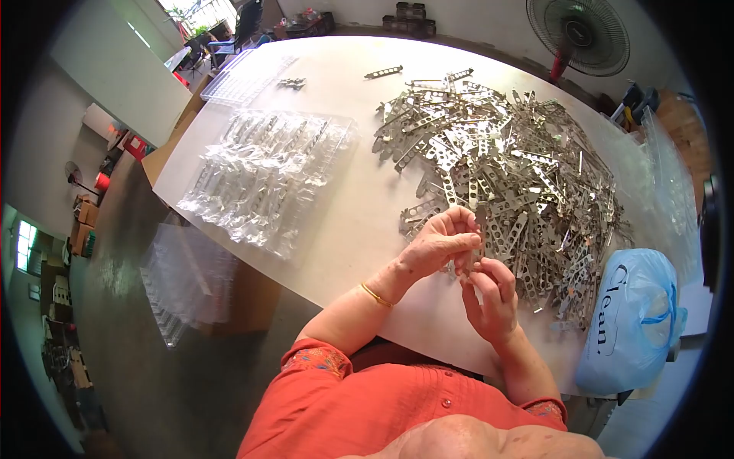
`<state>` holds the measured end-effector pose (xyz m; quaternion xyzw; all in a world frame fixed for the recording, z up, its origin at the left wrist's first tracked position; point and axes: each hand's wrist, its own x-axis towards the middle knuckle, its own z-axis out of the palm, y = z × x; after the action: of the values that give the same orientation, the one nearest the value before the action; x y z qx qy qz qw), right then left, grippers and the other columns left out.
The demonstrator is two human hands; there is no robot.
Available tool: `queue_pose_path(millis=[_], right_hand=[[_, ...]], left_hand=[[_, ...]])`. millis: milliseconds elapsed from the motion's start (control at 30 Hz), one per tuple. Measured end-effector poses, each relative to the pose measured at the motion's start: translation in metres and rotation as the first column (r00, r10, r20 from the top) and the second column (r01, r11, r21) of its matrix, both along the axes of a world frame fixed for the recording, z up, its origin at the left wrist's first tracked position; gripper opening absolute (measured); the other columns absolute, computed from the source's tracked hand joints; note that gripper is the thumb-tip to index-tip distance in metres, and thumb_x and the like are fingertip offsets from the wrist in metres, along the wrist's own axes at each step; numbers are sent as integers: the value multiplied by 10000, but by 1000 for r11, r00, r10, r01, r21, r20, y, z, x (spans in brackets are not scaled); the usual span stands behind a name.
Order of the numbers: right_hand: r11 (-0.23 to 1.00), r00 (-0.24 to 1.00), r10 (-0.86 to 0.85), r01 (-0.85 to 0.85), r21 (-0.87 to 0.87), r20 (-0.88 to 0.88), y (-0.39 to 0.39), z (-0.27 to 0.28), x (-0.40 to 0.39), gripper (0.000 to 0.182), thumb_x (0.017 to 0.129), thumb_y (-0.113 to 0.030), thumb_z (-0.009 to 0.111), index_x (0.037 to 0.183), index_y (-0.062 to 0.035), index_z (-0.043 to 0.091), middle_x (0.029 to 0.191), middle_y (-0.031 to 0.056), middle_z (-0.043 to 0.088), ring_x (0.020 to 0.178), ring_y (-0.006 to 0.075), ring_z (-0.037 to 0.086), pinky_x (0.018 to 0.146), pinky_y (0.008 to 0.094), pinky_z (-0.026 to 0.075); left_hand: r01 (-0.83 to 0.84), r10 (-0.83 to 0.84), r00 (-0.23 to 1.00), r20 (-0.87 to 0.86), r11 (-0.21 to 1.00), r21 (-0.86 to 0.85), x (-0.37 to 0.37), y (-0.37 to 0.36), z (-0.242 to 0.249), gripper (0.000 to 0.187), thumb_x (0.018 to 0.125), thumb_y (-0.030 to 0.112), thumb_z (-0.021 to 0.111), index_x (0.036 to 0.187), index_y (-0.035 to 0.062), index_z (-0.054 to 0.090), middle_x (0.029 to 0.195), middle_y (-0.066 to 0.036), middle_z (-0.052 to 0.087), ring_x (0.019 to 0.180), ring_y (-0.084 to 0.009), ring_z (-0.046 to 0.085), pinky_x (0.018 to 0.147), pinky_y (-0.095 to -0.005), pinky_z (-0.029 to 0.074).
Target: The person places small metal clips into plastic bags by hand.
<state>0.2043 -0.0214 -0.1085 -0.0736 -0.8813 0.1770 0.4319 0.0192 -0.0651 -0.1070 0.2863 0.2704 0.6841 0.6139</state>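
My left hand (442,243) and my right hand (491,294) meet in front of my chest, over the near edge of the white table. The fingers of both are pinched together around something small between them, too small to make out. Just beyond them spreads a large heap of flat metal strips with round holes (505,176). To the left on the table lies a clear plastic tray (336,138), with clear plastic bags (252,180) holding metal strips on top of it.
One loose strip (383,73) and a few small metal pieces (291,83) lie near the far edge. Another clear tray (241,80) is at the far left. A blue plastic bag (631,321) stands at the right, and stacked clear trays (191,275) are below the table's left edge.
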Motion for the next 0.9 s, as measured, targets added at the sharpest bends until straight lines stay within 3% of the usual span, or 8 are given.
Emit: queue_pose_path(millis=[200,267,300,367,400,633,767,900], right_hand=[[997,1000,-14,12,-78,-24,0,9,3,365,777,54,772,1076,-18,575,1166,162,571,995,290,642,788,330,573],[945,999,19,-31,-327,-40,-3,8,5,342,814,77,739,1083,-9,546,1185,162,563,1034,243,641,870,313,558],[944,1000,-4,-2,-329,-17,-6,5,5,342,814,77,739,1083,-9,546,1185,162,563,1034,243,641,870,313,558],[628,968,68,-230,-743,-242,-7,-4,3,317,874,105,670,1127,-6,513,1216,143,547,1074,197,635,913,310,554],[524,946,102,-314,-792,-308,-5,-8,3,299,919,121,607,1162,-8,489,1237,127,531,1096,175,632,935,307,551],[157,908,224,-392,-907,-354,-3,-6,12,252,982,-7,609,1202,-19,488,1170,89,578,1037,166,638,930,339,539],[155,903,248,-394,-906,-351,-1,-4,14,251,1003,-90,607,1210,-16,487,1121,79,600,1012,165,634,925,350,527],[140,899,234,-409,-902,-371,0,-6,15,230,1008,-120,605,1183,-17,498,1072,73,616,978,153,627,908,345,524]], left_hand=[[148,-143,984,106,988,-44,-4,-3,3,427,954,111,678,1344,-6,550,831,-56,666,536,-91,565,486,-244,483],[122,-116,988,100,991,-62,-3,-3,0,349,956,110,677,1269,-20,595,827,-61,668,555,-95,573,501,-260,501],[105,-98,991,90,992,-74,-2,-3,-1,330,959,103,670,1254,-28,601,836,-67,671,560,-96,574,505,-267,507],[131,-126,981,146,991,-24,-6,-2,-4,267,981,73,623,1211,-60,596,852,-87,672,557,-104,585,489,-295,544],[121,-117,983,138,992,-22,-6,-1,-6,252,989,77,612,1201,-60,598,845,-87,670,543,-103,580,479,-296,545],[120,-113,991,72,988,-101,-7,-3,2,149,1012,164,619,1056,22,627,763,-65,659,460,-109,565,395,-242,489],[130,-120,990,80,983,-129,-6,-4,5,108,1007,150,625,999,44,605,726,-69,667,435,-106,553,374,-242,469],[176,-190,979,-80,972,-156,-6,-6,9,107,1003,121,616,982,19,594,751,-89,669,439,-123,567,356,-234,443]])
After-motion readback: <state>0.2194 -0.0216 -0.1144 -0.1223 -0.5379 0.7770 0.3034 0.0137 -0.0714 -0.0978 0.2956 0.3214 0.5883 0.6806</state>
